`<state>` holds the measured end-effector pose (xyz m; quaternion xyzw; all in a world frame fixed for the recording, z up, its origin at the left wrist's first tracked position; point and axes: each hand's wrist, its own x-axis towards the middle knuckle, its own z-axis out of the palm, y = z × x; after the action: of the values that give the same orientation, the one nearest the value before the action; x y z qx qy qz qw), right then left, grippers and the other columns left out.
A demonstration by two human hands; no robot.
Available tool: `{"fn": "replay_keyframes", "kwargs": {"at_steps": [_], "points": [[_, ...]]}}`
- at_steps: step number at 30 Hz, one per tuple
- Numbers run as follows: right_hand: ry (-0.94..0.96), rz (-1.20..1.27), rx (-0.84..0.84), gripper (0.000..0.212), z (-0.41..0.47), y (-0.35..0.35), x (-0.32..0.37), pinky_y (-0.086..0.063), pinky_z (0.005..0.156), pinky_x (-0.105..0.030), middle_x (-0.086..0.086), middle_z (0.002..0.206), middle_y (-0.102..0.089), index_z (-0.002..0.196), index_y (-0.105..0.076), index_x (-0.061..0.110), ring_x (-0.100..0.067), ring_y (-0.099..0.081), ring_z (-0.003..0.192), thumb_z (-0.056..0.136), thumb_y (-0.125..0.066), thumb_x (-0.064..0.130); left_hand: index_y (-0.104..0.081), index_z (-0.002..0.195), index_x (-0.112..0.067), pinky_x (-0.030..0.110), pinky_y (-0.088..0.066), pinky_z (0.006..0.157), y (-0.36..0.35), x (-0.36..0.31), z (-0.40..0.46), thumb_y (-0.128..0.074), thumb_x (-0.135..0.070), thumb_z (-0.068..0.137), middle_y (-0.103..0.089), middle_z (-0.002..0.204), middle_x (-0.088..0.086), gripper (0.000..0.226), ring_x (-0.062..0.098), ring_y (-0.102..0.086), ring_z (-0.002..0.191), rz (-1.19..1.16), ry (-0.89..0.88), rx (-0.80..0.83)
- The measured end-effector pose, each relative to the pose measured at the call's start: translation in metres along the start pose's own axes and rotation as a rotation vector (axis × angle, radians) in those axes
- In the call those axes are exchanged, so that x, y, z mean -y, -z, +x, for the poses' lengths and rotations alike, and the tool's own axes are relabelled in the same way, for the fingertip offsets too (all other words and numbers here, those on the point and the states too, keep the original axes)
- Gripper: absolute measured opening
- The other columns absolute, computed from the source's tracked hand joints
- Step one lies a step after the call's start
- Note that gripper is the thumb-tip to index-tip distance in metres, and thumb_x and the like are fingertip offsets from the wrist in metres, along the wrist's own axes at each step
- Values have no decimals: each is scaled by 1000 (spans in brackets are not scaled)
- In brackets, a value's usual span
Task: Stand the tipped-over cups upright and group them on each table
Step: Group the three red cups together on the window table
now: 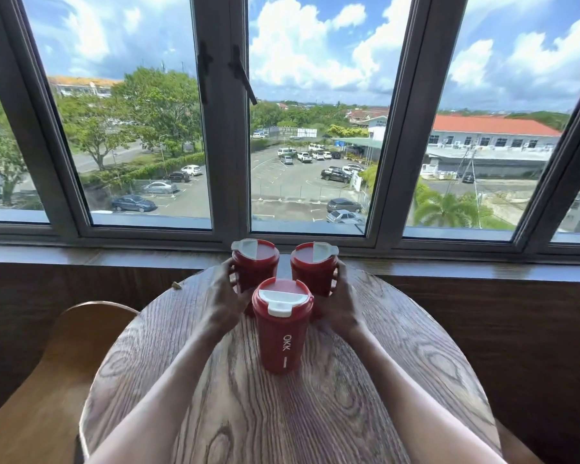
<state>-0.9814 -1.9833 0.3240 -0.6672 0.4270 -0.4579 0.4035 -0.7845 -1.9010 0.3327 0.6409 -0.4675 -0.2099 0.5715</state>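
Note:
Three red cups with white flip lids stand upright in a tight triangle on a round wooden table [332, 413]. The near cup [281, 333] carries white "OKK" lettering and stands free. My left hand [223, 296] wraps the far left cup [255, 266] from its left side. My right hand [340, 303] wraps the far right cup [313, 267] from its right side. Both far cups sit at the table's far edge by the window sill, their lower parts hidden behind the near cup and my hands.
A wooden window sill [114, 257] runs behind the table under a wide dark-framed window. A curved wooden chair [47, 380] stands at the table's left. A small tan scrap [176, 285] lies at the table's far left edge.

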Motion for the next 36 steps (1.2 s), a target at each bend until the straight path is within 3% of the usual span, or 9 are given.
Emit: {"fn": "replay_keyframes", "kwargs": {"at_steps": [4,7,11,15,18,21,25,31,36], "points": [[19,-12,18,84,3,-6,1,-57,81,-43,14,100,-63,123,-39,31,-17,-68,91,55,-88,36,-45,131,-22,44,-54,92,-2,1,2,-85,-26,64,-60,125,10,78,24,-62,110,9,-14,-11],[21,-4,35,93,5,-5,1,-58,82,-47,10,103,-65,127,-40,22,-20,-68,95,49,-82,49,-47,127,-30,42,-55,89,-5,-1,3,-84,-37,60,-60,123,6,77,23,-62,108,30,-35,-25],[50,-25,46,90,8,-3,-2,-57,84,-51,7,106,-65,129,-40,22,-18,-68,96,54,-86,40,-43,133,-11,37,-51,90,-15,-4,3,-78,-1,72,-57,114,0,72,21,-58,105,-16,-56,4],[37,-19,75,90,8,-4,-3,-57,85,-51,0,111,-69,127,-36,35,-18,-69,99,51,-82,47,-39,136,-10,32,-50,87,-15,-4,1,-77,0,73,-55,113,-3,74,19,-57,105,-10,-87,21],[31,-15,131,101,0,-1,4,-55,92,-48,2,117,-66,138,-27,27,-17,-67,105,55,-80,48,-35,138,-13,18,-52,82,-11,-3,-1,-80,-3,67,-56,112,-9,85,16,-57,105,-20,-107,57],[25,-30,189,113,-17,11,6,-48,99,-34,10,124,-51,154,-3,19,-16,-55,120,73,-82,26,-37,135,-21,48,-49,97,2,5,-12,-82,-12,67,-52,125,-5,82,20,-52,116,-27,-59,108],[-15,-29,332,95,-52,38,4,-49,84,-12,3,133,-44,150,-23,23,-15,-55,116,75,-81,22,-53,126,-34,48,-51,96,34,19,-46,-83,-50,60,-55,133,-4,74,15,-56,120,42,0,372],[5,51,485,78,-86,43,16,-55,93,-30,3,122,-61,137,-42,33,-11,-65,110,71,-84,29,-54,127,-22,33,-53,94,37,1,-81,-82,-13,71,-62,126,-1,64,9,-57,119,-67,11,499],[54,60,337,67,-95,22,18,-57,88,-34,3,111,-68,128,-51,29,-12,-68,101,70,-84,33,-58,120,-17,26,-56,82,25,-5,-86,-83,-12,65,-69,114,-6,60,12,-64,109,-143,2,392]]}}
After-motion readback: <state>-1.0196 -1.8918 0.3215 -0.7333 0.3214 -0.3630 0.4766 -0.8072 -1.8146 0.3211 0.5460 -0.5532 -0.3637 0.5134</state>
